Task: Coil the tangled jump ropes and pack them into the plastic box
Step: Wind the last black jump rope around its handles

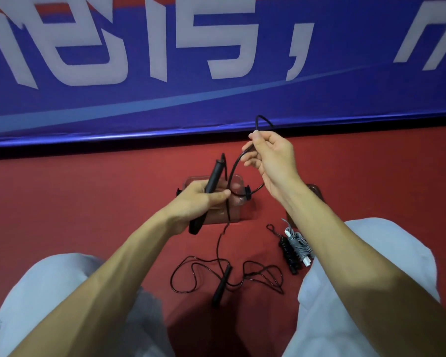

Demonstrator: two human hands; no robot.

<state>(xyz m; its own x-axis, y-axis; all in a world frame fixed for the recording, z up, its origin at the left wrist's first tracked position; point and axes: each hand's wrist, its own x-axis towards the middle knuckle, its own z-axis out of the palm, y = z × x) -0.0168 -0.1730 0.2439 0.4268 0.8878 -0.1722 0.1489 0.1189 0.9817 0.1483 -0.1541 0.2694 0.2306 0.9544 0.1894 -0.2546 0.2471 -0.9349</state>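
Our left hand [204, 199] curls round a black cylindrical jump-rope handle [214, 176], just above the clear plastic box [238, 210] on the red floor [88, 202]. The handle's thin black cord [233, 171] arcs toward 1 o'clock, where our right hand [271, 155] pinches it. A second black handle [222, 284] lies at 6 o'clock. At 4 o'clock lie a black coiled bundle [287, 251] and a grey coiled bundle [299, 247], seemingly touching.

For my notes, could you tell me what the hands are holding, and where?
Left hand grips the black handle mid-shaft; right hand pinches the cord below a loop.
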